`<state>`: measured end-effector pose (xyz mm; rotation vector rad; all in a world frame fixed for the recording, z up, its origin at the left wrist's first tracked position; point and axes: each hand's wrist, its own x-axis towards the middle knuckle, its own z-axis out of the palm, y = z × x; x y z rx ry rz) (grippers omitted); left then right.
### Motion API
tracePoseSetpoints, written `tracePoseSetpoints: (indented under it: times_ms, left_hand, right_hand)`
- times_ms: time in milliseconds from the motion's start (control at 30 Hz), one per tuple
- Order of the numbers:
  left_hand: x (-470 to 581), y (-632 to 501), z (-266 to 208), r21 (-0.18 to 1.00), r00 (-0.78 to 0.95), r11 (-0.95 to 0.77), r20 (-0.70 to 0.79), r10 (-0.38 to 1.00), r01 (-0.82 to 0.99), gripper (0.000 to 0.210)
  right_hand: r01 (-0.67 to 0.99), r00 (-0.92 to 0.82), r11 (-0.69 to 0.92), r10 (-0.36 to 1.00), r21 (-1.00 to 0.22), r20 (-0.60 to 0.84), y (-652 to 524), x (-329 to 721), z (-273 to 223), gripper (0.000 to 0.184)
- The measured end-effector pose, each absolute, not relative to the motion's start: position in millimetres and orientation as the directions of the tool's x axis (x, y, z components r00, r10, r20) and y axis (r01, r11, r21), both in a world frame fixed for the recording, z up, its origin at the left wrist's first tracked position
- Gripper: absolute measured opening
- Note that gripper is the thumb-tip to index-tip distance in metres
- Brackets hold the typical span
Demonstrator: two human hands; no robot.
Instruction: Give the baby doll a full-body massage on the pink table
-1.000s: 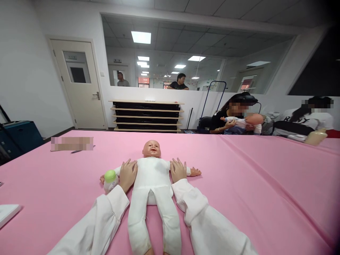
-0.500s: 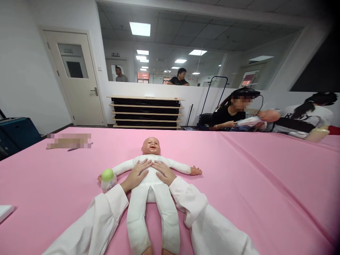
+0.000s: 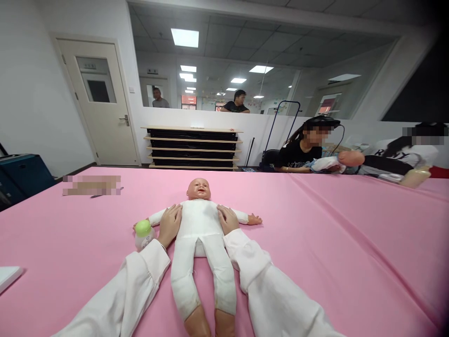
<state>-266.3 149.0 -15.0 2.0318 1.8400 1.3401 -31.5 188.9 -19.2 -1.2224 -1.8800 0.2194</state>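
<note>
A baby doll [image 3: 199, 220] with a white cloth body lies on its back on the pink table cover [image 3: 308, 271], head away from me and arms spread wide. My left hand [image 3: 170, 223] rests against the doll's side at the armpit on the left, fingers stretched out. On the opposite side, my right hand [image 3: 228, 218] lies flat along the chest near the other arm. Neither hand is closed around anything. Beside my left wrist stands a small bottle [image 3: 143, 235] with a green cap, partly covering the doll's hand there.
A blurred flat item [image 3: 93, 185] and a pen [image 3: 105, 192] lie at the far left of the table. A white box corner [image 3: 10, 277] shows at the left edge. Beyond the table, a person [image 3: 301, 150] holds another doll [image 3: 351, 159]; a pale bottle [image 3: 416, 177] stands far right.
My hands have slid apart, from the middle of the doll's chest outward to its two sides. The doll has shifted slightly away from me.
</note>
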Motion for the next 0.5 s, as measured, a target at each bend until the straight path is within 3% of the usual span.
tracePoseSetpoints:
  times_ms: [100, 267, 367, 500]
  left_hand:
    - [-262.7, 140.6, -12.9, 0.658, -0.166, -0.393, 0.62, 0.767, 0.642, 0.037]
    - [-251.4, 130.5, -10.8, 0.545, 0.237, -0.687, 0.674, 0.7, 0.481, 0.033]
    - [-248.4, 132.1, -10.1, 0.522, 0.39, -0.688, 0.574, 0.72, 0.504, 0.041]
    - [-250.1, 139.2, -6.6, 0.504, 0.402, -0.577, 0.42, 0.814, 0.643, 0.047]
  right_hand:
    - [0.479, -0.14, 0.647, 0.724, -0.593, 0.676, 177.6, -38.4, -14.2, 0.037]
    - [0.311, -0.524, 0.796, 0.599, -0.519, 0.605, 163.4, -53.3, -6.9, 0.041]
    - [0.392, -0.655, 0.785, 0.605, -0.481, 0.454, 165.9, -56.4, -5.9, 0.053]
    - [0.565, -0.659, 0.716, 0.691, -0.411, 0.298, 173.2, -57.0, -0.6, 0.056]
